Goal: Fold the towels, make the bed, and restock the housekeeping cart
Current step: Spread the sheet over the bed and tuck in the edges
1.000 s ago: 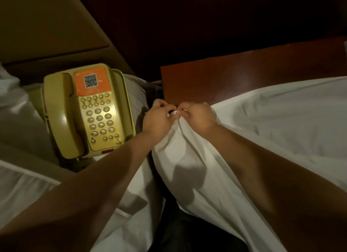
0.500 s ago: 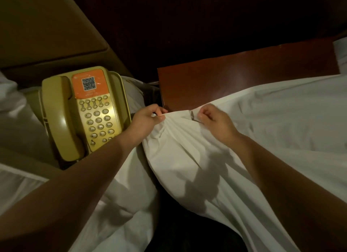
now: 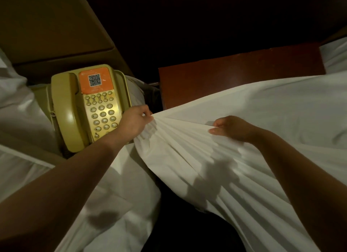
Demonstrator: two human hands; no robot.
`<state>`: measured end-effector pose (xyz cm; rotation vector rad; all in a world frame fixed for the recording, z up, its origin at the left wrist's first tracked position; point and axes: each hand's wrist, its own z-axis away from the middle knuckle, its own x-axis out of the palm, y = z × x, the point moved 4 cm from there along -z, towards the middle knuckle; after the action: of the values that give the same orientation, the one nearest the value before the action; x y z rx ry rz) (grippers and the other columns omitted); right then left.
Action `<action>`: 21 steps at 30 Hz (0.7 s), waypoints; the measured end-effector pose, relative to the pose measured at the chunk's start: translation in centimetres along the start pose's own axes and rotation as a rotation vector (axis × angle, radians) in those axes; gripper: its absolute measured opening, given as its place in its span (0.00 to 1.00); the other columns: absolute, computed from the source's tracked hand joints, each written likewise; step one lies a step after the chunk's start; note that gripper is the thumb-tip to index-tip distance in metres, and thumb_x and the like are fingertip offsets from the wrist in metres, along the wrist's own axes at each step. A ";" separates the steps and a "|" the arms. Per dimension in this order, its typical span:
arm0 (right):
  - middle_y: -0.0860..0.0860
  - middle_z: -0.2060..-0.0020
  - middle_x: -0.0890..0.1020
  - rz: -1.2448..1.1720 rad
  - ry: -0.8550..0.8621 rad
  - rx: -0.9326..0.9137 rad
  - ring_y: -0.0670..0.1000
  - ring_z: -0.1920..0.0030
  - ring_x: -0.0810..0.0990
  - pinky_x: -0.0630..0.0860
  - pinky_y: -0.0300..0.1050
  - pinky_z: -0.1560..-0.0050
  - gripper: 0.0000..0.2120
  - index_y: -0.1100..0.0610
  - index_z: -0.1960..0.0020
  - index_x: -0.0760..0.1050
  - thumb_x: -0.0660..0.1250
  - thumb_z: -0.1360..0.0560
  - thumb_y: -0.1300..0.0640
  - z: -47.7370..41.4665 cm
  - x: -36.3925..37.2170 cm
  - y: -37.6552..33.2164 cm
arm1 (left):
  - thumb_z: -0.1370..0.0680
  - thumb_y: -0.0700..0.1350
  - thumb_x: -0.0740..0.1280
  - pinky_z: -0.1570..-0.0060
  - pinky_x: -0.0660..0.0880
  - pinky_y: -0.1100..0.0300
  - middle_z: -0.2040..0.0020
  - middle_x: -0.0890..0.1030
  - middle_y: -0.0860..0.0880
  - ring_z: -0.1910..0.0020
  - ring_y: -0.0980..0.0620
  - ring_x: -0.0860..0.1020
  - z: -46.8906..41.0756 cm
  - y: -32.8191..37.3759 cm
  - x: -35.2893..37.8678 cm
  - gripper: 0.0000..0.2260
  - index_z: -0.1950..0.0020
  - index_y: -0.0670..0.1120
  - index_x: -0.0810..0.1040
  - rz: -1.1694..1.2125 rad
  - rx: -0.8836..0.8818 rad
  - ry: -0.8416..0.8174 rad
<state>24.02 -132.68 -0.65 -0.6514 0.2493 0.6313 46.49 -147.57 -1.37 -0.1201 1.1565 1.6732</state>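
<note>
A white bed sheet (image 3: 262, 109) spreads over the bed on the right and hangs down toward me in pleats. My left hand (image 3: 134, 120) pinches a bunched corner of the sheet beside the phone. My right hand (image 3: 231, 127) grips the sheet's edge further right, fingers curled over the cloth. The stretch of sheet between the two hands is pulled taut into fan-like folds.
A yellow-green desk telephone (image 3: 86, 109) with an orange QR label sits at the left on white linen (image 3: 16, 105). A dark red wooden headboard ledge (image 3: 234, 77) runs behind the sheet. Another white cloth (image 3: 120, 204) lies lower left. The gap below is dark.
My hands, together at the sheet's corner a second ago, have drawn apart: the left stays by the phone, the right slid right along the edge, stretching the sheet.
</note>
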 end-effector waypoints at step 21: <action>0.56 0.51 0.81 0.024 0.375 -0.036 0.55 0.50 0.77 0.70 0.45 0.49 0.13 0.62 0.47 0.80 0.62 0.21 0.55 -4.6 -3.5 0.8 | 0.20 0.38 0.57 0.48 0.73 0.52 0.43 0.77 0.40 0.44 0.41 0.76 -2.9 0.0 0.9 0.11 0.39 0.38 0.73 -0.804 -0.041 -0.006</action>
<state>20.64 -136.74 -3.13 -0.8010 0.5959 0.5343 44.82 -149.04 -3.46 -0.5306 0.8930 0.9766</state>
